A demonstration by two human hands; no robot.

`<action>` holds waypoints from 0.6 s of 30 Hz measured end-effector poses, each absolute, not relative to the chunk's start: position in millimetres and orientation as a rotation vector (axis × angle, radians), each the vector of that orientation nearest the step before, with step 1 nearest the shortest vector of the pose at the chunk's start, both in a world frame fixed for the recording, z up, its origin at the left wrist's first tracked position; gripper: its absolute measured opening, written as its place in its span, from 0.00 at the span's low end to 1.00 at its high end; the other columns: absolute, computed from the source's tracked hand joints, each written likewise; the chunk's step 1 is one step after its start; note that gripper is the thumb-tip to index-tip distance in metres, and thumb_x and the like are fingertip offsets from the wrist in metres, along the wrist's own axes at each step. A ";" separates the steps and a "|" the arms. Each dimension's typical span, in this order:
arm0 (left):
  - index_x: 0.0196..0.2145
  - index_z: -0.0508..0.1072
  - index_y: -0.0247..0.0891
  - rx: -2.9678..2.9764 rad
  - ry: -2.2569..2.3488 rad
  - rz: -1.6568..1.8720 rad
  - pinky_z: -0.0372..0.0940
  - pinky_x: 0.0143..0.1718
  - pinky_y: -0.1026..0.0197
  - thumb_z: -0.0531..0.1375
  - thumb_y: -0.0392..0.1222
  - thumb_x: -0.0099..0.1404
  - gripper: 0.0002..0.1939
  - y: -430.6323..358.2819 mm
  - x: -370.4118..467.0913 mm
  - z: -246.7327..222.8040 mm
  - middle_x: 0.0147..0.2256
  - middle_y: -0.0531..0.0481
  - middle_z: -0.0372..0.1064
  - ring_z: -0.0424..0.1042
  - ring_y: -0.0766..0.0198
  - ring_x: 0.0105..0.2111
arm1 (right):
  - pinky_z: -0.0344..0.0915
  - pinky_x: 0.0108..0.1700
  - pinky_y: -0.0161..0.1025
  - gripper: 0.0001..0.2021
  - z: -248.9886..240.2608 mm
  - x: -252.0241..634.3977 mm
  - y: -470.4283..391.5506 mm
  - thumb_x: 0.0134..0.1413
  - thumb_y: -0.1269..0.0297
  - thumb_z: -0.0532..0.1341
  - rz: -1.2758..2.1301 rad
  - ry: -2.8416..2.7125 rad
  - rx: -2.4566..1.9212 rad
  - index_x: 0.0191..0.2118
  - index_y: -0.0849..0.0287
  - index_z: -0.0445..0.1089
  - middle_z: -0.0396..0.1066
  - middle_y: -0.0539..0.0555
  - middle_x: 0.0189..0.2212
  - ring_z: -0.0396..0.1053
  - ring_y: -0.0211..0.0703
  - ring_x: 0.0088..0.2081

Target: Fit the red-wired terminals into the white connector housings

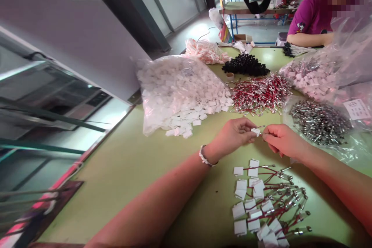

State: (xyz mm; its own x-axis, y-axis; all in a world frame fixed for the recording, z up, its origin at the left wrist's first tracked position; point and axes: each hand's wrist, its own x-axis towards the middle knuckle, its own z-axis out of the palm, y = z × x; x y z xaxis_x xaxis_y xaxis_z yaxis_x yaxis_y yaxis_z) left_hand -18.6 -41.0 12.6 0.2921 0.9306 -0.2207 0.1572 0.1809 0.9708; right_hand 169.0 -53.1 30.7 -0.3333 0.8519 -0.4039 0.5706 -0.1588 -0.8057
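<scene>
My left hand (234,135) pinches a small white plastic connector housing (255,131) between thumb and fingers, above the green table. A thin metal tip sticks out beside the housing. Close against its right end, my right hand (280,138) is closed, thumb and fingers pressed together; what they grip is too small and hidden to make out. Below the hands lie several white housings with red wires (253,167), in rough rows, their metal-ended leads pointing right. Beyond my hands is a heap of short red wires (258,95) with metal ends.
A clear plastic bag (162,85) spills white housings at the left. Small metal parts (319,122) lie on plastic at the right, beside another bag of white pieces (310,77). Black parts (245,64) are piled behind. A person in a purple shirt (310,17) sits across the table.
</scene>
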 end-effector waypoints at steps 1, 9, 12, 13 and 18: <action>0.32 0.71 0.34 1.299 1.144 0.759 0.64 0.23 0.67 0.64 0.35 0.54 0.06 -42.7 -16.8 11.0 0.21 0.55 0.70 0.69 0.72 0.20 | 0.53 0.16 0.31 0.08 30.0 169.0 -53.5 0.55 0.65 0.54 1.495 -1.838 -1.610 0.26 0.56 0.62 0.60 0.43 0.13 0.54 0.31 0.13; 0.37 0.71 0.34 1.438 1.054 0.563 0.67 0.26 0.64 0.61 0.42 0.60 0.10 -36.9 -24.5 7.5 0.25 0.50 0.72 0.72 0.68 0.24 | 0.54 0.19 0.32 0.08 19.7 168.9 -54.0 0.53 0.63 0.54 1.390 -2.006 -1.522 0.25 0.57 0.63 0.63 0.44 0.14 0.57 0.33 0.15; 0.45 0.72 0.37 1.866 1.467 0.678 0.68 0.38 0.57 0.63 0.48 0.59 0.19 -20.0 -47.7 18.6 0.37 0.45 0.73 0.73 0.61 0.35 | 0.55 0.23 0.33 0.09 17.9 167.0 -55.5 0.52 0.65 0.55 1.181 -2.093 -1.463 0.23 0.57 0.65 0.65 0.47 0.17 0.60 0.34 0.19; 0.46 0.72 0.36 1.988 1.722 0.766 0.67 0.43 0.53 0.62 0.50 0.60 0.20 -13.8 -57.0 20.2 0.41 0.42 0.72 0.72 0.56 0.39 | 0.55 0.24 0.34 0.09 18.3 166.0 -56.9 0.50 0.66 0.56 1.130 -2.156 -1.446 0.21 0.57 0.65 0.65 0.47 0.18 0.60 0.34 0.21; 0.44 0.72 0.28 2.056 2.202 0.285 0.66 0.40 0.46 0.54 0.40 0.64 0.15 9.7 -95.1 2.6 0.40 0.32 0.68 0.71 0.42 0.42 | 0.52 0.26 0.37 0.11 25.1 160.7 -68.3 0.47 0.65 0.59 1.006 -2.596 -1.340 0.17 0.58 0.67 0.67 0.50 0.22 0.57 0.34 0.22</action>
